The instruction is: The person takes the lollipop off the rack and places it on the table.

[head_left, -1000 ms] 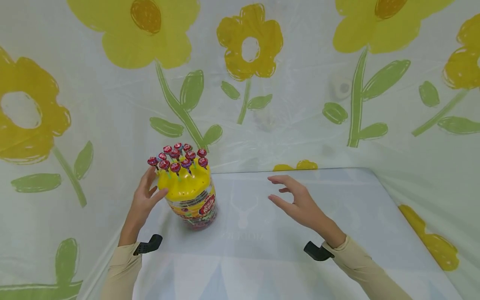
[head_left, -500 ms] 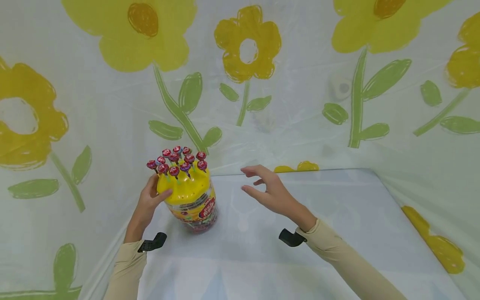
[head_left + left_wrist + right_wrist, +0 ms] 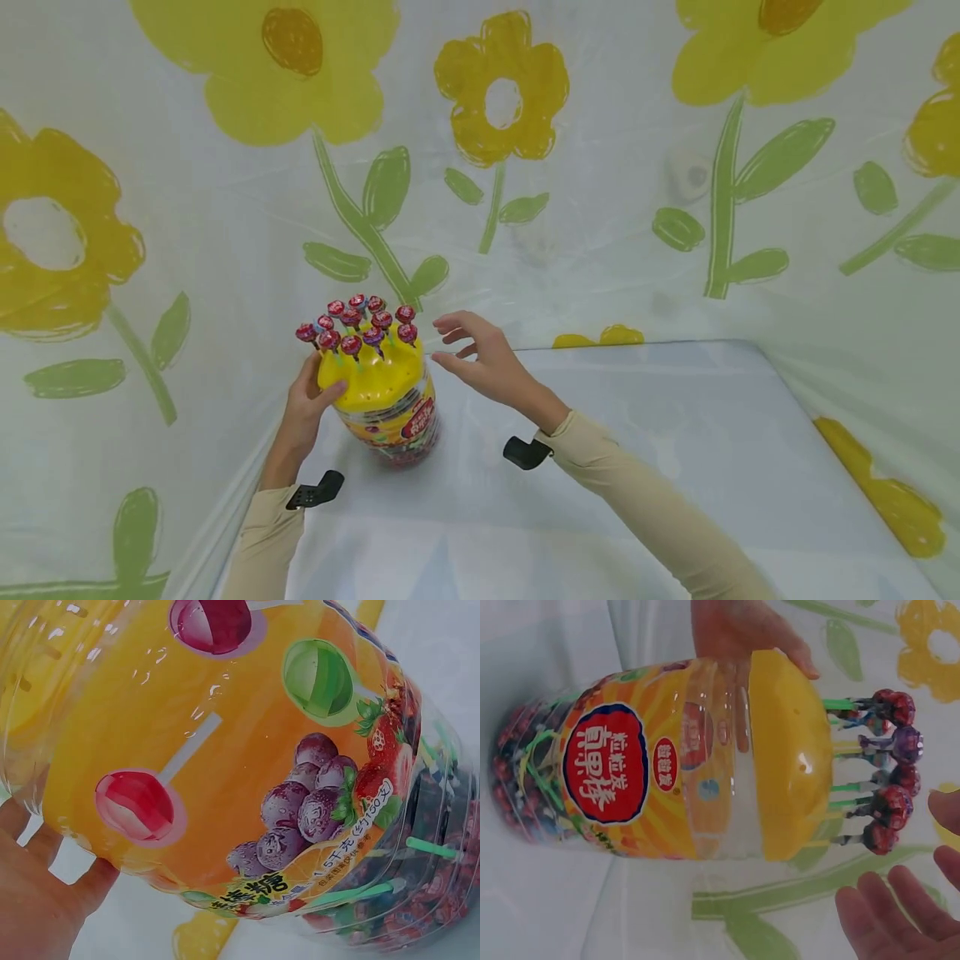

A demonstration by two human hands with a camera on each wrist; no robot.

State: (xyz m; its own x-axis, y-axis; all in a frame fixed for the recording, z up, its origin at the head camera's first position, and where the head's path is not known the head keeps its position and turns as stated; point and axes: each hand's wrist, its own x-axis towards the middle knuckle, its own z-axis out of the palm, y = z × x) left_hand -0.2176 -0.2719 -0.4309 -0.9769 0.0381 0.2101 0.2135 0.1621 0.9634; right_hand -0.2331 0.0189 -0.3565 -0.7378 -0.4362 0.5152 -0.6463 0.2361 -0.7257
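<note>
Gripping the yellow lid (image 3: 367, 382) of the lollipop jar (image 3: 397, 427) with the left hand (image 3: 302, 408), with thumb laid on the near face and fingers round the left side; in the left wrist view, touching the clear plastic shoulder too, beside the orange label (image 3: 225, 694). Holding nothing with the right hand (image 3: 487, 358): fingers and thumb parted and loosely curved, near the right side of the lid and just beside the wrapped lollipops (image 3: 352, 345), with a gap visible in the right wrist view. Changed over the last second: brought the right hand in from well apart to beside the lid, and drew the left in closer about it, with the jar left in about the same place. Judging by that, steadied on one side and within reach on the other, but held one-handed so far; likely to get knocked lollipops if closed in at this height. Standing near the far left corner of the desk (image 3: 637, 408), close to the far edge. Beyond the grip, beige sleeves (image 3: 645, 508) and black wrist cameras (image 3: 527, 452); past the far edge, a white curtain (image 3: 607, 167) printed with yellow flowers and green leaves.
</note>
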